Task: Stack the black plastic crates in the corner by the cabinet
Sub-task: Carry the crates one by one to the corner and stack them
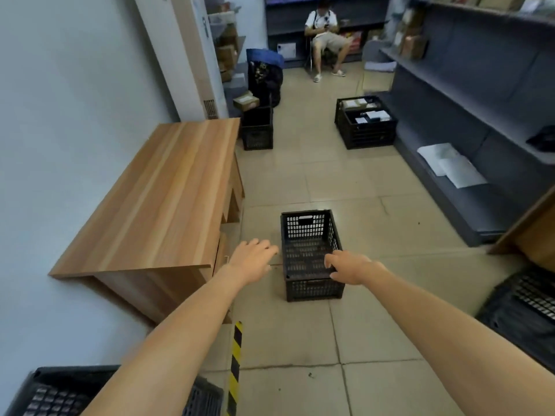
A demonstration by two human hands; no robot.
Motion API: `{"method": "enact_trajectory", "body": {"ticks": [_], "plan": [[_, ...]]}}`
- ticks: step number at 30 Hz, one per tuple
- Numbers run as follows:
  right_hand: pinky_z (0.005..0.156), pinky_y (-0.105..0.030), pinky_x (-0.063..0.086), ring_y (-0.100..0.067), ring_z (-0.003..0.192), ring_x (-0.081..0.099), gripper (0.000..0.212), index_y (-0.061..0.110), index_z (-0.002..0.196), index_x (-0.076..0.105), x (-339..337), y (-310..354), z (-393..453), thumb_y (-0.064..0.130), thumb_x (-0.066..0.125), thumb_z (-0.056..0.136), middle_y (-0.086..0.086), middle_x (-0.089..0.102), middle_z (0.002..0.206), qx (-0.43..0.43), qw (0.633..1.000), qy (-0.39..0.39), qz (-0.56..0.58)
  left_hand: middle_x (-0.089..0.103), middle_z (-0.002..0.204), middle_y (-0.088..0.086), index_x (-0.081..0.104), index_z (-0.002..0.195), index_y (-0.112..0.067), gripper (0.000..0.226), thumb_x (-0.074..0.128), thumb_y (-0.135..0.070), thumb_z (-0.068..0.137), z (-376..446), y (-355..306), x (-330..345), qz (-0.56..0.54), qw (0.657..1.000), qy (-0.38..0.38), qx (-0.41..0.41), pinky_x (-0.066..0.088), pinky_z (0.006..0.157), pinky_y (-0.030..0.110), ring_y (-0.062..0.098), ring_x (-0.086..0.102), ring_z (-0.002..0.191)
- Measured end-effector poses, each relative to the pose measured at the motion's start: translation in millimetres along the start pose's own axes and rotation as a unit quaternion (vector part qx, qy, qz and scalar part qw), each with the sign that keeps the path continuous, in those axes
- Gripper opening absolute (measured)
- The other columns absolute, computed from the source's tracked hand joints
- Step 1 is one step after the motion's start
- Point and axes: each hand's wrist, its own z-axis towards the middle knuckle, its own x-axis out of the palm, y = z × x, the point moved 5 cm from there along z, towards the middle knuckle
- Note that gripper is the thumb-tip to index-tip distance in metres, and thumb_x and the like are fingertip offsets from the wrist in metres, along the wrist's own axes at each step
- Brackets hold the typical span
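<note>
On the far left I see a black crate (60, 394) at the bottom edge, close to the wall and beside the wooden counter (150, 199), which I take to be the corner where the stack belongs. My left hand (250, 259) reaches forward, its grip loose, fingers spread and holding nothing, short of the empty black crate (309, 256) that stands alone on the tiled floor (375, 325). I judge both arms are spread this way to take the crate by its two sides. My right hand (351, 267) hovers over the near right rim, grip likewise relaxed and empty; whether it touches the rim I cannot tell. Another dark crate (525, 301) lies at the right edge.
</note>
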Motion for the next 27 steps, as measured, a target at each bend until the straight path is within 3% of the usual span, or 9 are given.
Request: {"method": "enact_trajectory", "body": {"ticks": [4, 12, 19, 27], "plan": [[0.097, -0.042, 0.046, -0.028, 0.118, 0.052, 0.031, 0.02, 0.125, 0.05, 0, -64, -12, 0.027, 0.048, 0.095, -0.006, 0.051, 0.13, 0.03, 0.999, -0.008, 0.027, 0.05, 0.139, 0.003, 0.046, 0.137, -0.022, 0.042, 0.052, -0.03, 0.096, 47, -49, -6, 0.022, 1.0, 0.004, 0.019, 0.04, 0.103, 0.041, 0.024, 0.047, 0.128], [0.095, -0.041, 0.047, -0.029, 0.117, 0.054, 0.033, 0.02, 0.127, 0.051, -14, -131, -2, 0.026, 0.047, 0.096, -0.006, 0.053, 0.13, 0.04, 0.996, -0.021, 0.074, 0.053, 0.136, 0.001, 0.048, 0.135, -0.023, 0.04, 0.052, -0.032, 0.096, 139, -97, -15, 0.044, 0.996, 0.016, 0.076, 0.044, 0.099, 0.04, 0.023, 0.05, 0.124], [0.096, -0.041, 0.044, -0.029, 0.121, 0.052, 0.032, 0.02, 0.127, 0.051, -23, -224, 39, 0.025, 0.045, 0.096, -0.007, 0.051, 0.133, 0.091, 0.993, 0.023, 0.066, 0.051, 0.137, 0.001, 0.048, 0.136, -0.023, 0.04, 0.049, -0.031, 0.096, 246, -94, -5, 0.042, 0.993, 0.064, 0.095, 0.041, 0.1, 0.041, 0.024, 0.047, 0.126], [0.095, -0.037, 0.045, -0.027, 0.119, 0.053, 0.03, 0.023, 0.123, 0.055, -109, -322, 131, 0.028, 0.047, 0.094, -0.005, 0.055, 0.131, 0.146, 0.985, 0.015, 0.088, 0.05, 0.137, 0.005, 0.047, 0.137, -0.022, 0.041, 0.05, -0.029, 0.097, 375, -50, -4, 0.004, 0.991, 0.112, 0.069, 0.045, 0.097, 0.044, 0.028, 0.05, 0.124]]}}
